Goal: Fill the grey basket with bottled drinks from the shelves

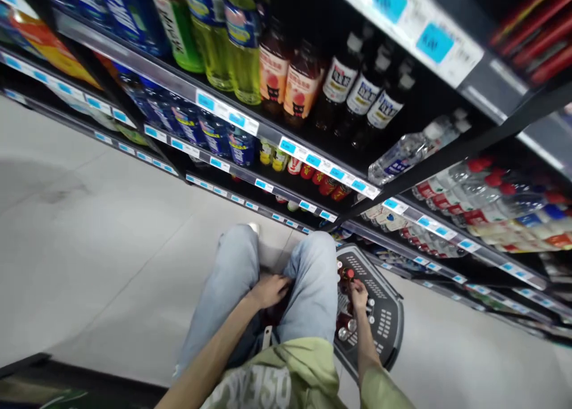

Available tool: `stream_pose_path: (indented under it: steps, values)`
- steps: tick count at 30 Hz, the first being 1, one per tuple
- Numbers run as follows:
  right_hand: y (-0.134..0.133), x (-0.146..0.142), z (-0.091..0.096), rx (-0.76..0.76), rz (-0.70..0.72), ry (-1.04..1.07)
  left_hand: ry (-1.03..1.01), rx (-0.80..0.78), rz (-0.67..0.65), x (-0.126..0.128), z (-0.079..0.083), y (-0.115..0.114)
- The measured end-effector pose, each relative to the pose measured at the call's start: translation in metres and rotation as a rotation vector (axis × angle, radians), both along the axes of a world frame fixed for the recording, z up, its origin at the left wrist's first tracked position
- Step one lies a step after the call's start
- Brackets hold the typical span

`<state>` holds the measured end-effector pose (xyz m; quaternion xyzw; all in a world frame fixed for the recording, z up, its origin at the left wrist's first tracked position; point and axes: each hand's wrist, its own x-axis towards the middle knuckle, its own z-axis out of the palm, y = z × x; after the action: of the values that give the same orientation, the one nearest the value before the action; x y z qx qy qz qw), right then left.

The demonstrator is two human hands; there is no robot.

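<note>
I am crouched in front of a drinks shelf, knees in light blue jeans. My left hand (270, 290) hangs between my knees, fingers curled loosely; nothing shows in it. My right hand (357, 293) reaches down into a grey shopping basket (388, 331) on the floor at my right. Its fingers are closed on the red cap of a dark bottle (347, 274). More bottles with round caps (353, 325) lie in the basket beneath the hand.
Black shelves (250, 123) hold green, amber and dark drink bottles, with blue price tags along the edges. Clear water bottles (402, 156) with red or white caps fill the shelves at the right. Pale tiled floor (89, 248) stretches to the left.
</note>
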<state>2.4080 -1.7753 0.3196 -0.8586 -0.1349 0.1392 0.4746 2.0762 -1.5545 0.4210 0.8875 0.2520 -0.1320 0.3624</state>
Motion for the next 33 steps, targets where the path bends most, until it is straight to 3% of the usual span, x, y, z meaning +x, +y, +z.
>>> stream_pose_path:
  steps: [4,7,9,11,16,20,26,30,33]
  values:
    - [0.033,0.041,0.059,0.085,0.083,0.019,-0.035,0.04,0.012,-0.001,-0.002,0.001]
    - [0.076,0.061,0.107,0.142,0.172,0.001,-0.084,0.061,0.033,-0.002,0.0,0.003]
    - [0.111,0.056,0.132,0.174,0.269,-0.008,-0.114,0.068,0.07,-0.003,0.002,0.005]
    - [0.15,0.036,0.145,0.169,0.388,-0.031,-0.145,0.071,0.114,-0.005,0.004,0.007]
    - [0.231,-0.036,0.139,-0.082,0.746,-0.276,-0.21,0.045,0.181,-0.011,0.0,0.007]
    - [0.269,-0.062,0.134,-0.212,0.881,-0.33,-0.225,0.021,0.217,-0.014,-0.007,0.006]
    - [0.285,-0.056,0.134,-0.212,0.886,-0.349,-0.235,0.016,0.247,-0.016,-0.014,0.008]
    - [0.298,-0.043,0.14,-0.126,0.784,-0.452,-0.239,0.0,0.242,-0.014,-0.014,0.007]
    - [0.321,-0.029,0.155,-0.107,0.68,-0.536,-0.222,-0.008,0.223,-0.014,-0.009,0.006]
